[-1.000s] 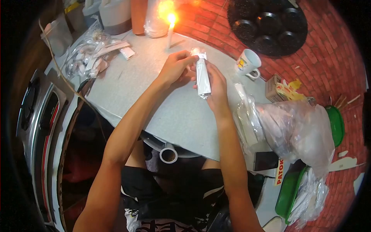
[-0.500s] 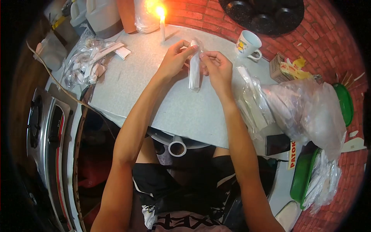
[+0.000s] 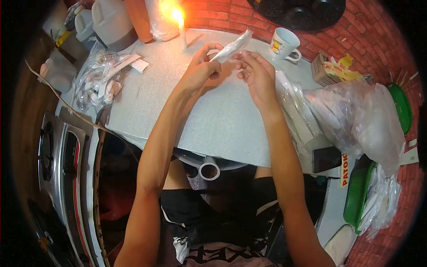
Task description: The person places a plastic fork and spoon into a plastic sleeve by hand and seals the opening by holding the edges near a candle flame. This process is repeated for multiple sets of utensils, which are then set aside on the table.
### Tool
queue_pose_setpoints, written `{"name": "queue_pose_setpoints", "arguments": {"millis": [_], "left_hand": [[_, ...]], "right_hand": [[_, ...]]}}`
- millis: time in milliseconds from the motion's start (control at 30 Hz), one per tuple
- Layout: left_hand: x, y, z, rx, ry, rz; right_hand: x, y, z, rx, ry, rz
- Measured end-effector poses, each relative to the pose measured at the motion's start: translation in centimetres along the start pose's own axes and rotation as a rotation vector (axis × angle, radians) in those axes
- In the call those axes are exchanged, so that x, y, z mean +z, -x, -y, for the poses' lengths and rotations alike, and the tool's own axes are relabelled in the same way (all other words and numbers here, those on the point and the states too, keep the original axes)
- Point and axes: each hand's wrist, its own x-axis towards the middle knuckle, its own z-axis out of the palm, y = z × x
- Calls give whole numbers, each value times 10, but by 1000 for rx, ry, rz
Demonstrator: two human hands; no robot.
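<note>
A narrow clear plastic packet with white contents (image 3: 233,48) slants up and to the right above the table. My left hand (image 3: 202,69) is closed on its lower end, thumb and fingers pinching it. Beside the packet's right edge is my right hand (image 3: 260,73), its fingers loosely curled and apart; whether a fingertip touches the plastic is hard to see. A lit white candle (image 3: 183,35) stands upright behind my left hand, a short distance from the packet.
A pile of white-filled plastic packets (image 3: 104,80) lies on the left. To the right are a cup (image 3: 284,43), a small basket (image 3: 321,71), large plastic bags (image 3: 356,120), and a phone (image 3: 327,159). Jugs (image 3: 113,24) stand at the back left; a gas stove (image 3: 60,155) is below them.
The packet has turned from hanging upright to slanting up and right. My left hand now grips its lower end, and my right fingers have loosened from the plastic. The view has shifted slightly.
</note>
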Motion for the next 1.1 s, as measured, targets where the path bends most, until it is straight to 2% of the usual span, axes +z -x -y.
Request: {"name": "queue_pose_setpoints", "arguments": {"millis": [67,233,333,400,433,500,533,600,700,833,900,933,967,1000,1100], "left_hand": [[3,-1,2,-4,18,9],[10,4,-8,-84,59,34],[21,11,-16,-77,-71,-21],[27,16,-24,-90,123,-29],[26,15,-24,-92,120,-27],[19,12,-20,-205,207,29],[15,10,-16,-207,204,31],[9,5,-9,-144,69,174],[14,4,-3,-93,158,155],[17,7,-7,-98,136,141],[16,5,-8,-149,157,63],[15,7,-11,-148,157,63],[14,10,-15,-125,48,44],[14,12,-19,-103,-62,24],[11,9,-14,-140,53,96]], "right_hand": [[2,1,1,30,-105,19],[10,4,2,91,-78,30],[4,2,-8,87,-33,46],[1,-2,-12,74,-14,42],[1,-3,-12,73,-2,26],[1,-2,-11,70,9,7],[2,-2,-10,62,39,7],[5,-1,-7,50,64,4],[8,2,-1,51,97,4],[9,3,1,19,16,18],[5,0,4,18,-26,4],[-3,-4,7,-22,-122,-27],[-9,-6,10,-60,-219,-57],[-11,-4,15,-62,-148,-39],[-14,-1,15,12,-195,-5]]}}
